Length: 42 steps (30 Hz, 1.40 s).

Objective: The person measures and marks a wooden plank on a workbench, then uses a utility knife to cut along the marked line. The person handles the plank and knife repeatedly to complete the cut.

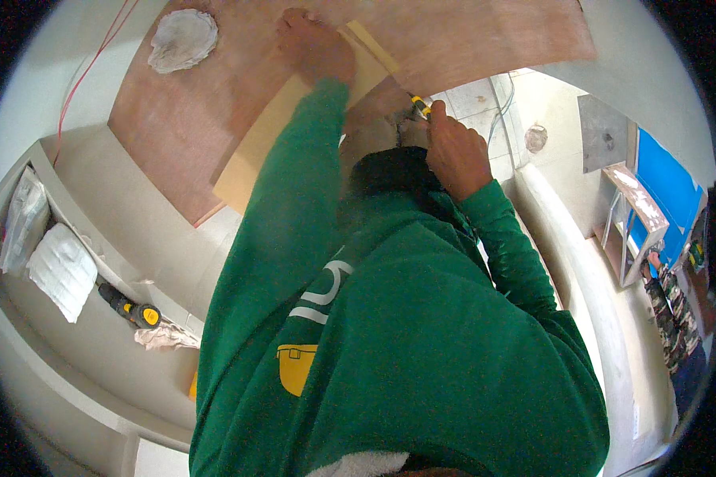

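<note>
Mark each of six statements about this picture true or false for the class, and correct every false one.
1. The right hand holds a yellow-and-black tool. True.
2. The left hand is on that same tool. False: it is apart from the tool, farther up and to the left in the picture.
3. A round whitish patch shows on the reddish-brown board. True.
4. The person's sleeves are red. False: they are green.
5. A white folded pad shows at the picture's left. True.
6. The large panel toward the right edge is yellow. False: it is blue.
</note>
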Each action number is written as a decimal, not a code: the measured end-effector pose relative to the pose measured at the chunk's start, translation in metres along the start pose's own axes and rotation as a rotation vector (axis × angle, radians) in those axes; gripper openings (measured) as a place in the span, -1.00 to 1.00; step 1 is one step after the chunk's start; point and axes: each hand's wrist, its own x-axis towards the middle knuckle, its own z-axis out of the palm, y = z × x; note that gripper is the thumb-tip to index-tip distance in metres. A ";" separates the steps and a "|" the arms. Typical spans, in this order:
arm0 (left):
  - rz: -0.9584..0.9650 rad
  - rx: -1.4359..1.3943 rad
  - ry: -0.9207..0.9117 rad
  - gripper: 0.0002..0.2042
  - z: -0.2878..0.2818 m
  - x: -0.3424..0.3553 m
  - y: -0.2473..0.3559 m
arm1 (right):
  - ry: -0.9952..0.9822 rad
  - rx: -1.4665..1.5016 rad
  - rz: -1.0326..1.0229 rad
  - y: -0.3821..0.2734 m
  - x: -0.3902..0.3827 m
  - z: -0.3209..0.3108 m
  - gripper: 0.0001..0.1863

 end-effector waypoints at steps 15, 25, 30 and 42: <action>-0.183 -0.532 -0.148 -0.74 0.003 0.009 -0.024 | 1.099 -0.058 -0.352 0.056 0.147 -0.039 -0.68; 0.494 0.065 -0.379 -0.04 -0.164 -0.061 -0.099 | 0.566 0.052 -0.454 -0.010 0.144 0.010 -0.67; 0.405 0.108 -0.560 0.19 -0.175 -0.081 -0.120 | 0.562 0.021 -0.503 -0.002 0.142 0.010 -0.70; 0.048 -0.373 -0.279 0.12 -0.306 -0.050 -0.074 | 0.491 0.088 -0.349 0.017 0.150 0.013 -0.71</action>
